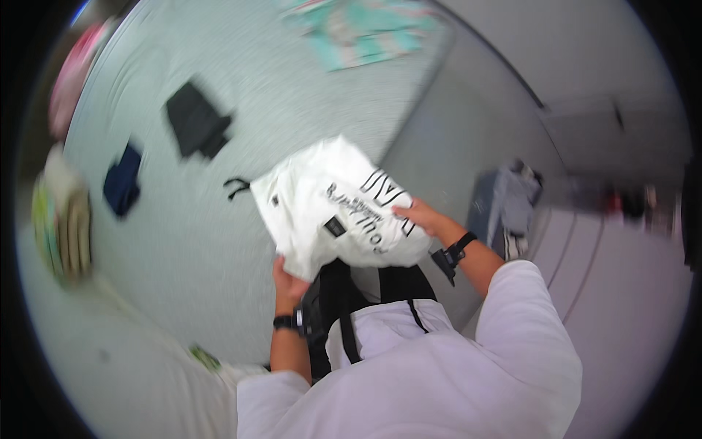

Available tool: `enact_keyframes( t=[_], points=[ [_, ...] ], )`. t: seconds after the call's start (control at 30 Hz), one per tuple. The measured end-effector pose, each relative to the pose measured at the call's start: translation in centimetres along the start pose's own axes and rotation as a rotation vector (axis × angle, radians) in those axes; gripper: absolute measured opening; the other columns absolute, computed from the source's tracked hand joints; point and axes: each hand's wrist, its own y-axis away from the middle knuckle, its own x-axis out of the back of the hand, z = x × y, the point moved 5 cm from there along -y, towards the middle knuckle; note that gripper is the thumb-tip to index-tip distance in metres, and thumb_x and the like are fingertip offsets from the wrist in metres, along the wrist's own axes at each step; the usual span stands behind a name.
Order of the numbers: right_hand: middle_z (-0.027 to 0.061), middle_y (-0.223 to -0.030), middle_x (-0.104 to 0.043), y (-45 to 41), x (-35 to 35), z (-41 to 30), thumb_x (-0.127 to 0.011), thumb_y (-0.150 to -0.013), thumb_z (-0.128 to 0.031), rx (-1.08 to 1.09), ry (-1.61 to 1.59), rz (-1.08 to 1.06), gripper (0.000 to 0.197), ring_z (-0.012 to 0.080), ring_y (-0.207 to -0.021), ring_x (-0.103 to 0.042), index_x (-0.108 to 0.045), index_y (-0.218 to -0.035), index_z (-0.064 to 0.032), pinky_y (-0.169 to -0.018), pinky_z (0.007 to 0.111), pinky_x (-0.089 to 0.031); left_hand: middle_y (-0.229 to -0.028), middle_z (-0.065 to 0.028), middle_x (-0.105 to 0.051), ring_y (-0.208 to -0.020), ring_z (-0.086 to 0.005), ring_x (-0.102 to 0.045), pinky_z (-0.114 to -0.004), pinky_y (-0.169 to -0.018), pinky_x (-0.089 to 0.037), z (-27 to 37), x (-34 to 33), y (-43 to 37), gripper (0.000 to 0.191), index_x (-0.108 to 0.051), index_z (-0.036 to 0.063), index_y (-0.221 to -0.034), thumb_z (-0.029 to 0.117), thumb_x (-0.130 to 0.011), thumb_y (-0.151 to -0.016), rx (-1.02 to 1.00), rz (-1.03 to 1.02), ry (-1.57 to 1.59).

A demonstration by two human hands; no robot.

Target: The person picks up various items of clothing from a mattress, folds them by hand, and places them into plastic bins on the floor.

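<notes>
Between my hands is a white drawstring bag or garment (312,197) with black lettering, a small dark patch and a black cord at its far left corner; which of the two it is, I cannot tell. My left hand (288,282) grips its near left corner. On the right side, the thumb of my right hand (419,217) lies on top of the printed face while the fingers are hidden beneath. The white fabric is held out in front of my body, above the edge of the pale bed surface (219,247).
A folded black garment (197,120) and a folded navy garment (122,181) lie on the bed. Farther off is a turquoise patterned cloth (367,35). Folded beige bedding (74,230) sits at the left edge. Grey clothing (513,197) hangs at right, beside a white panelled surface (592,274).
</notes>
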Motion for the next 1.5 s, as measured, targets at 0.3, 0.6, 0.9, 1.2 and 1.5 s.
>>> enact_keyframes(
  t=[0.3, 0.6, 0.9, 1.2, 1.5],
  points=[
    [0.0108, -0.106, -0.059, 10.5, -2.5, 6.2, -0.059, -0.083, -0.023, -0.03, -0.976, 0.324, 0.04, 0.0208, -0.092, -0.06, -0.048, -0.116, -0.0035, -0.081, 0.037, -0.049, -0.119, -0.0107, -0.051, -0.107, -0.0229, -0.052, -0.035, -0.092, -0.041, -0.1, -2.7, -13.4, 0.048, -0.038, 0.0026, -0.126, 0.032, -0.048, -0.089, 0.764, -0.061, -0.797],
    [0.0088, -0.116, -0.052, 14.5, -14.4, 9.6, -0.058, -0.082, -0.014, -0.167, -1.505, 0.623, 0.052, 0.0218, -0.1, -0.054, -0.033, -0.128, -0.0102, -0.081, 0.04, -0.048, -0.1, -0.0075, -0.061, -0.085, -0.0209, -0.06, -0.033, -0.077, -0.049, -4.1, -4.4, -19.2, 0.043, -0.054, 0.0037, -0.111, 0.039, -0.048, -0.087, 1.384, -0.085, -1.132],
    [0.0134, -0.104, -0.056, 25.8, -4.8, 6.4, -0.055, -0.078, -0.004, -0.257, -1.157, 0.952, 0.045, 0.026, -0.089, -0.058, -0.041, -0.121, -0.0072, -0.071, 0.04, -0.051, -0.105, -0.0103, -0.06, -0.087, -0.0232, -0.061, -0.036, -0.079, -0.049, -13.9, -16.5, -17.3, 0.042, -0.052, 0.0035, -0.113, 0.038, -0.044, -0.089, 1.632, 0.033, -1.015],
    [0.007, -0.101, -0.057, 27.0, 19.4, -0.7, -0.06, -0.08, -0.012, 0.073, -0.751, 1.047, 0.045, 0.0177, -0.089, -0.055, -0.041, -0.121, -0.0076, -0.075, 0.032, -0.047, -0.103, -0.013, -0.06, -0.092, -0.0259, -0.06, -0.039, -0.084, -0.047, -22.7, -30.9, -21.0, 0.04, -0.053, 0.0009, -0.112, 0.031, -0.045, -0.087, 1.262, -0.253, -0.492],
    [0.0063, -0.109, -0.056, 28.6, 29.8, -0.5, -0.058, -0.082, -0.011, 0.15, -0.6, 1.031, 0.046, 0.015, -0.093, -0.055, -0.042, -0.125, -0.0066, -0.08, 0.029, -0.044, -0.107, -0.0187, -0.058, -0.095, -0.0327, -0.057, -0.043, -0.088, -0.043, -30.0, -28.2, -20.6, 0.05, -0.05, -0.004, -0.112, 0.032, -0.051, -0.077, 1.218, -0.15, -0.457]
  ],
)
